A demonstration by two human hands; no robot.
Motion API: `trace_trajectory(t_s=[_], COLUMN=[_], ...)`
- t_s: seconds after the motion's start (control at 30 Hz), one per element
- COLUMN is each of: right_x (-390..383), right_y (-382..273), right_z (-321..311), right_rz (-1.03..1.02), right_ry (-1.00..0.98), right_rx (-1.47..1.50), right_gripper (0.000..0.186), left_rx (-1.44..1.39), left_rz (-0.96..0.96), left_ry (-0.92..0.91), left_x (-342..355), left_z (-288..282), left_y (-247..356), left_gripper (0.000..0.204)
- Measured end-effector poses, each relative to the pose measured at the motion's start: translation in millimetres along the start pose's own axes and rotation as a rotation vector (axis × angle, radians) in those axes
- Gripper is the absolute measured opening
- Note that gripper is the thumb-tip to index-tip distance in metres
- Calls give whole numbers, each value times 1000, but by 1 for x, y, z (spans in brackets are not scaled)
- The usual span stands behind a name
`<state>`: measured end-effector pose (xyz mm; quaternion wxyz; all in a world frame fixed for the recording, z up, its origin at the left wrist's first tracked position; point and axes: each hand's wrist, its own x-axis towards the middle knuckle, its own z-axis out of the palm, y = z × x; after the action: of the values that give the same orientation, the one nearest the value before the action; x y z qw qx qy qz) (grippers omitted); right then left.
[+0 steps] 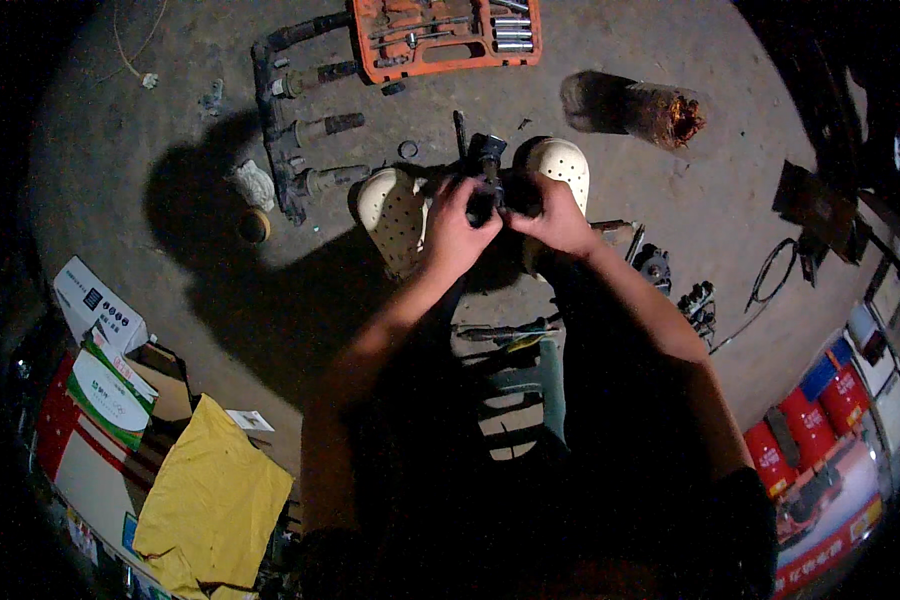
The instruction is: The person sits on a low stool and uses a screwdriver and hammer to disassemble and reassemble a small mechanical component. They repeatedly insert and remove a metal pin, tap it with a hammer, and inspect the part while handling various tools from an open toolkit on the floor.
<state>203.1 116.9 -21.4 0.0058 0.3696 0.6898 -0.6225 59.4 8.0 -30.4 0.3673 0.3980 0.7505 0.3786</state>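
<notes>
Between two pale clogs [564,165], the left hand [458,228] has its fingers curled round a dark part [486,148]; whether the right hand's [562,222] shadowed fingers grip it too, I cannot tell. Handling looks unfinished: the part isn't set down, and the tool case [460,68] lies open.

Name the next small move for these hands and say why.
Probably tilt the dark part a little further into the light: the left hand is curled at it, the right hand is close beside, and fingers and deep shadow hide its near end, so its shape there cannot be made out.
</notes>
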Motion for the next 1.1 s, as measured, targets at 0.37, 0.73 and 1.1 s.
trace_trajectory(t_s=[0.37, 0.73, 1.1], right_x=[4, 4, 11], right_y=[-1, 11, 19], right_z=[13, 9, 12], right_rz=[17, -23, -59], right_ry=[12, -18, -73], right_rx=[160, 160, 247], right_gripper=[54, 46, 44], left_rx=[-157, -123, -37], left_rz=[-131, -160, -144], left_ry=[18, -66, -41], left_x=[-1, 1, 6], left_z=[-2, -11, -17], left_y=[-18, 2, 14], left_gripper=[31, 24, 24])
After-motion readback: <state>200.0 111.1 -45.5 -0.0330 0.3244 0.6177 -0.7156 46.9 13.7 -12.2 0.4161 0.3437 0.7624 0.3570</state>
